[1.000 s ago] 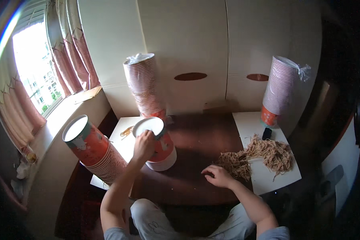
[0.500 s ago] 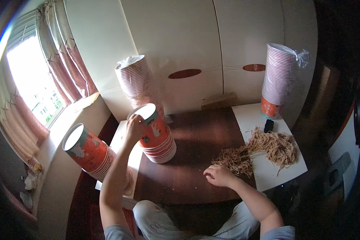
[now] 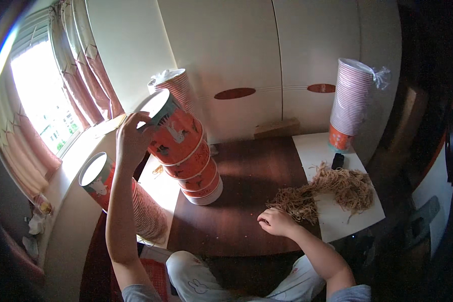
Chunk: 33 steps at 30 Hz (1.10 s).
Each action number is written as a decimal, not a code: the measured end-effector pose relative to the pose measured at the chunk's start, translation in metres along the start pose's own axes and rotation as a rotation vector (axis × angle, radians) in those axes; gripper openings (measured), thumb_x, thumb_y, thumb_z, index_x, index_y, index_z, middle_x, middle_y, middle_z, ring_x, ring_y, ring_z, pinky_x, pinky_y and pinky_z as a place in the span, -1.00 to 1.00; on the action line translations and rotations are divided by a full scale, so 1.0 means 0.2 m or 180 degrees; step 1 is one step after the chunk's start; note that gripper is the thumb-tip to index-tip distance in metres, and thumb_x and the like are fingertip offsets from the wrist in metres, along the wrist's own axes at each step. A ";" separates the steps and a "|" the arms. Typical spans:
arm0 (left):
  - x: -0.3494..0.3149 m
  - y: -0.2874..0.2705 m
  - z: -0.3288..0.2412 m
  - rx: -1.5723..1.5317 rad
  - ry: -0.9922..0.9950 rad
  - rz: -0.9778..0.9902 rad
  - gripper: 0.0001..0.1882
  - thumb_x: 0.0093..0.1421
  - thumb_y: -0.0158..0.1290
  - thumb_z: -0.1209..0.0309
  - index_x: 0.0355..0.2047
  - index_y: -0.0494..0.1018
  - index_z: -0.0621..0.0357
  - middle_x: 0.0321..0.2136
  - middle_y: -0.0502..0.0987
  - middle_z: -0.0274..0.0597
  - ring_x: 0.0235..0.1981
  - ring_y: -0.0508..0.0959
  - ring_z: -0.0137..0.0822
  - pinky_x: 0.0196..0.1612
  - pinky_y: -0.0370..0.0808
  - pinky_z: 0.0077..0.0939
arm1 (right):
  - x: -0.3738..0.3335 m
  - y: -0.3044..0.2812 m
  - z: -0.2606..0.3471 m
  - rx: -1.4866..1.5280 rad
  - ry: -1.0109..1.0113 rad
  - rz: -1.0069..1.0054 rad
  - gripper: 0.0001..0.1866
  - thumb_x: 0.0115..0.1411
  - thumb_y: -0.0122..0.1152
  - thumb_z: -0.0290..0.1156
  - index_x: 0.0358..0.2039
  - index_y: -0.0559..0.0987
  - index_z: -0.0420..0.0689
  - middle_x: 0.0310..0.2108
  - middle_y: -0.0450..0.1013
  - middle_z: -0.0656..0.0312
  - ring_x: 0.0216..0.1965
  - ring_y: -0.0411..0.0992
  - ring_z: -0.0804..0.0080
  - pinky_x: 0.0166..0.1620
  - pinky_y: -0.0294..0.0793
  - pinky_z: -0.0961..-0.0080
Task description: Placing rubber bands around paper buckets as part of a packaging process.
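My left hand (image 3: 129, 135) grips the rim side of the top orange-and-green paper bucket (image 3: 175, 128). That bucket leans to the left, drawn partly up out of a nested stack of paper buckets (image 3: 199, 177), whose lower ones stand on the dark middle of the table. Above the table's near part, my right hand (image 3: 275, 221) has its fingers curled; anything inside them is hidden. Beside it lies crinkled brown paper shred (image 3: 292, 202). At the left, another stack of nested paper buckets (image 3: 148, 214) leans outward.
A plastic-wrapped bucket stack (image 3: 348, 98) stands at the back right, another wrapped stack (image 3: 178, 88) at the back left. A small black object (image 3: 338, 161) lies by the shred on the white panel (image 3: 342, 221). Behind the table is a pale cabinet (image 3: 226, 50); a curtained window is at left.
My left hand has moved up and left, drawing the top bucket along with it. The bucket column now stretches out and tilts, showing more orange sides. My right hand has hardly moved.
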<state>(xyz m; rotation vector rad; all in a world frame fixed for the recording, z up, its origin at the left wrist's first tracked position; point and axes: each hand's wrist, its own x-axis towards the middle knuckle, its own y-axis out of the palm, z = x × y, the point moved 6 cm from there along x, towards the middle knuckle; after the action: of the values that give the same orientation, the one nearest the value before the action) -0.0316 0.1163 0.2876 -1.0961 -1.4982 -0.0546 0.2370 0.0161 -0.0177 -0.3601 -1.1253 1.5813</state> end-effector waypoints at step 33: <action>-1.31 1.12 0.05 -0.6325 -0.4100 0.1979 -0.62 0.16 -0.18 0.35 -0.02 0.22 0.25 -0.10 0.33 0.01 -0.14 0.41 -0.18 -0.12 0.40 -0.25 | -0.05 -0.23 0.13 0.3081 -0.0128 -0.1543 -0.15 0.03 -0.08 0.12 0.11 -0.11 -0.21 0.10 -0.07 0.10 0.12 -0.05 0.33 0.12 -0.08 0.33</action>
<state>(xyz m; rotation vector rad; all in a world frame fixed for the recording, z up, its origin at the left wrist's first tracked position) 0.0612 0.0938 -0.0448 -3.6637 -1.8000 -0.5805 0.2497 -0.0076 0.0293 0.5508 -0.3253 1.4944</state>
